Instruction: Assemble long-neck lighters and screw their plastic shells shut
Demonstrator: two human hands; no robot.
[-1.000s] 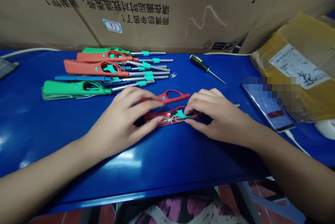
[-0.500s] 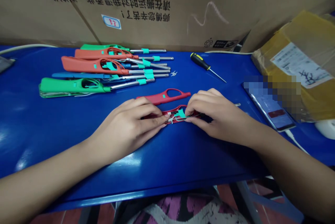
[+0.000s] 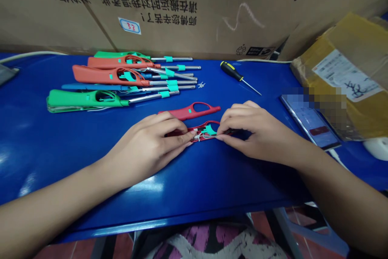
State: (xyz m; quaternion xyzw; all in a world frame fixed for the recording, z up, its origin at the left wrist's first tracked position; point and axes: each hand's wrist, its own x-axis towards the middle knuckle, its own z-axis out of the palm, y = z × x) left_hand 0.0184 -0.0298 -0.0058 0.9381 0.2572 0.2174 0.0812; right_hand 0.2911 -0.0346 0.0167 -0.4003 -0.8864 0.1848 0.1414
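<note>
An opened red lighter half (image 3: 203,131), with wires and a teal trigger inside, lies on the blue table (image 3: 194,186). My left hand (image 3: 148,146) covers its handle end, fingers curled and pressing down on it. My right hand (image 3: 251,131) pinches the lighter's front part by the teal trigger. Just behind lies the matching red cover shell (image 3: 194,110), loose and untouched.
A pile of long-nosed lighters (image 3: 121,79) in green, orange and blue lies at the back left. A black and yellow screwdriver (image 3: 238,76) and several small screws (image 3: 200,85) lie behind. A phone (image 3: 312,121) and a taped parcel (image 3: 348,73) sit at right. Cardboard boxes (image 3: 182,8) close off the back.
My left hand has slid right along the red lighter half, covering most of its handle. My right hand stays pinched near the teal trigger, shifted a little.
</note>
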